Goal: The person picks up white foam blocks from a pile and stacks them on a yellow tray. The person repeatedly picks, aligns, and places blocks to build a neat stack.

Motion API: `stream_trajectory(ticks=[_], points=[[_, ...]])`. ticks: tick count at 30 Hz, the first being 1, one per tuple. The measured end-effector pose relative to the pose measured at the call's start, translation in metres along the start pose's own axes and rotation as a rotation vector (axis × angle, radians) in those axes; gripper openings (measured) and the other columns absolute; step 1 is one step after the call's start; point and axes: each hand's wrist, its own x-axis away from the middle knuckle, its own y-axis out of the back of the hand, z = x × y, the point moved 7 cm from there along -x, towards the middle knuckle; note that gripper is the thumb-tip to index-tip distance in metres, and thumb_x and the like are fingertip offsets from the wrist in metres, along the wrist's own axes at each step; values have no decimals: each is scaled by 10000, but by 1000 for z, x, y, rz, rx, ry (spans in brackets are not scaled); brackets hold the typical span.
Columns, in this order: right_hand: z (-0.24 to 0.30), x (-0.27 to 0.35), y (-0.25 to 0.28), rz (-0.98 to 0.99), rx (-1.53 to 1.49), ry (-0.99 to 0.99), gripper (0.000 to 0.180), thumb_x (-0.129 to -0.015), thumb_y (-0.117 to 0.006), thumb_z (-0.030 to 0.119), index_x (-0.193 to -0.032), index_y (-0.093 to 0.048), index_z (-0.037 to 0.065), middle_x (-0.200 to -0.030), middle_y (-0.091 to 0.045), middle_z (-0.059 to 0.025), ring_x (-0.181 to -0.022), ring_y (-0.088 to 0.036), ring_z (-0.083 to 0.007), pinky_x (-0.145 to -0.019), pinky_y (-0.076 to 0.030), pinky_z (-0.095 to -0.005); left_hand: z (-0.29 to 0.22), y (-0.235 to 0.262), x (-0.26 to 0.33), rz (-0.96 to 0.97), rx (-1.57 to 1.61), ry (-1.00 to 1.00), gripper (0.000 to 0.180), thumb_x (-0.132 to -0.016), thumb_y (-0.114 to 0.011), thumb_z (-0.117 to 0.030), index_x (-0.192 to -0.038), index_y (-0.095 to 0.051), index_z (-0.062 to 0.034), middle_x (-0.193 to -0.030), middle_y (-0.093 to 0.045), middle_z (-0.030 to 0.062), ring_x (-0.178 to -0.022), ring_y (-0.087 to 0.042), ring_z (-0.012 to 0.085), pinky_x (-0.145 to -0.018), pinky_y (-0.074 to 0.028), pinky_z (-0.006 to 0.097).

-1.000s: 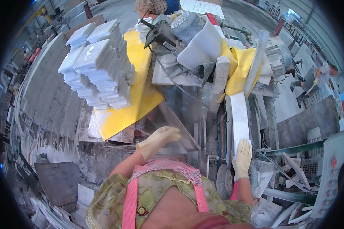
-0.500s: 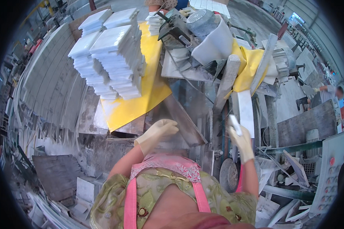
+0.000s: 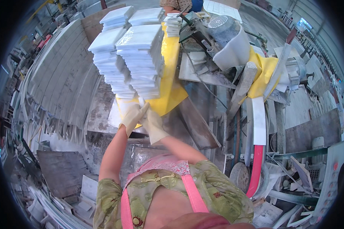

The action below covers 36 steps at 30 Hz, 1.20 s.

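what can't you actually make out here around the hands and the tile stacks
Head view only:
- Whether the left hand and right hand grip anything: the gloved fingers overlap at the foot of the white tile stacks and hide what lies between them.
- The bottom tiles: covered by both hands.
- The yellow sheet under the stacks: mostly hidden by tiles.
- The person at the top edge: cut off by the frame.
- The cutting machine's blade: not discernible.

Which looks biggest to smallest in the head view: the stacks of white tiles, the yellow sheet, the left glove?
1. Stacks of white tiles, covering the most picture.
2. Yellow sheet, partly hidden under them, so its true rank is unsure.
3. Left glove, clearly smallest.
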Motion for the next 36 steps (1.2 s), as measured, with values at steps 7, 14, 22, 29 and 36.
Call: stream_trajectory(ticks=[7,14,22,29,36], points=[[18,12,8,347,194,334,872,-823,-749,333,-1555,-337,99,-1384,-608,-203,-1324,-556,-337,-1081,-453,-414,17,0,1,-141,83,32,603,-917,-604,-475,-1055,-658,109,-939,-709,245,-802,-724,316,-710,-555,407],[26,-14,43,-22,642,725,428,-756,-572,-15,-1177,-651,-2,-1228,-629,-192,-1151,-585,-383,-999,-464,-489,6,2,-4,-321,-213,-28,442,-923,-559,-339,-967,-706,76,-781,-714,229,-658,-726,353,-592,-575,438],[4,-46,13,311,49,241,366,-837,-559,27,-1192,-645,-1,-1260,-649,-185,-1173,-612,-305,-989,-478,-390,-7,2,8,-307,-152,29,432,-921,-566,-332,-964,-700,75,-788,-716,208,-676,-737,317,-541,-580,404],[13,-48,26,394,-290,256,509,-989,-587,348,-1424,-579,84,-1368,-630,-136,-1221,-595,-213,-1038,-458,-325,-2,0,7,-306,-74,65,435,-931,-552,-324,-998,-690,82,-866,-725,236,-732,-747,325,-556,-595,414],[32,-10,40,510,-253,93,555,-1036,-511,527,-1364,-617,92,-1337,-639,-79,-1171,-606,-176,-991,-473,-315,12,0,-6,-345,-342,-9,438,-953,-546,-347,-1077,-696,45,-913,-738,218,-829,-730,392,-729,-563,480]])
